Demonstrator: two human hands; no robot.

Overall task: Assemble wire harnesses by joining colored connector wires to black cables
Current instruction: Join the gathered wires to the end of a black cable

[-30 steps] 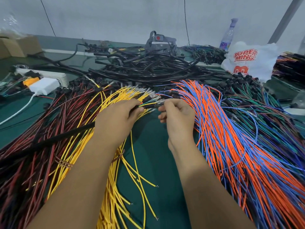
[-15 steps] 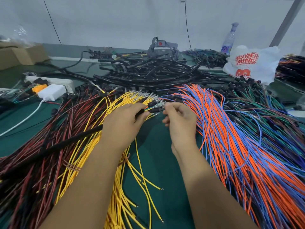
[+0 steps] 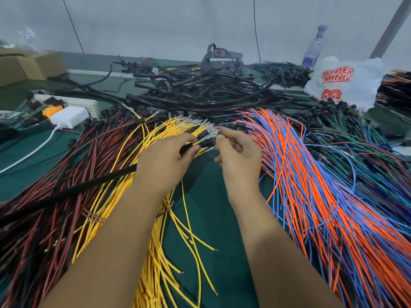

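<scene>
Both forearms reach forward from the near edge over the green table [image 3: 211,196], the hands meeting just beyond the middle of the work area.

Left hand [image 3: 164,161]: back of the hand up, fingers curled, thumb and forefinger pinching the end of a black cable [image 3: 89,185]. The cable runs from under the palm out to the near left, across the red and black wires [image 3: 44,196]. From the pinched end, short coloured leads with black connector tips [image 3: 205,138] stick out to the right.

Right hand [image 3: 240,152]: wrist bent slightly, fingers loosely curled, thumb and forefinger brought together at the connector tips. What it has between them is too small to tell; it appears to nip a lead or terminal. The two hands are just beside each other, fingertips almost touching.

Stock on the table: a yellow wire bundle [image 3: 169,252] lies under and between the forearms, its metal terminals fanned out at the far end, right behind the hands. An orange and blue wire bundle [image 3: 311,196] lies to the right, touching the right wrist. Green and dark wires [image 3: 367,152] lie further right. A pile of black cables [image 3: 211,90] sits at the far centre.

Other items: a white plastic bag [image 3: 342,81] and a clear bottle [image 3: 313,50] at far right; a white power strip [image 3: 73,103] and white charger [image 3: 69,117] at far left; a cardboard box [image 3: 29,67] beyond them.
</scene>
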